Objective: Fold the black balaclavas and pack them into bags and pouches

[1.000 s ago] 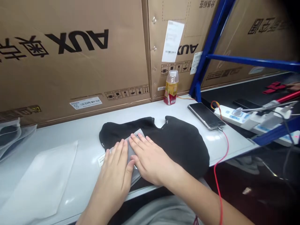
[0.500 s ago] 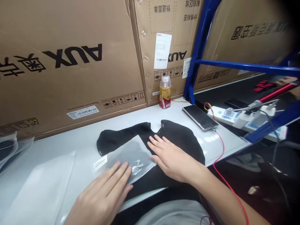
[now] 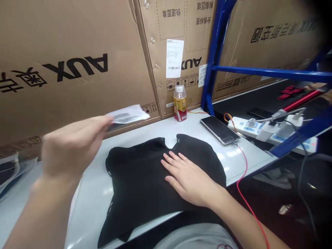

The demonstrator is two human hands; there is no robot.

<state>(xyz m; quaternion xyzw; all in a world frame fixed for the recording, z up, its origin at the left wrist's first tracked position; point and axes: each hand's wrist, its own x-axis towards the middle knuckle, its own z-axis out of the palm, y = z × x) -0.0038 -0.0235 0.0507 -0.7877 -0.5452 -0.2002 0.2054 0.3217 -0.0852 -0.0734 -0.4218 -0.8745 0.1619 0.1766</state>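
A black garment (image 3: 140,180) lies spread on the white table (image 3: 197,135) in front of me. My right hand (image 3: 189,176) rests flat on its middle, fingers stretched out. My left hand (image 3: 75,147) is raised above the table's left side, fingers closed on a clear plastic bag (image 3: 128,114) with a white label, held up in the air before the cardboard boxes.
Large cardboard boxes (image 3: 72,62) wall the table's far edge. A drink bottle (image 3: 180,103) stands at the back. A phone (image 3: 219,129) on a red cable lies at the right, beside a power strip (image 3: 249,127) and a blue rack post (image 3: 214,52). Bagged items (image 3: 10,169) sit far left.
My left hand has lifted the plastic bag off the garment and raised it up to the left. My right hand has stayed flat on the garment.
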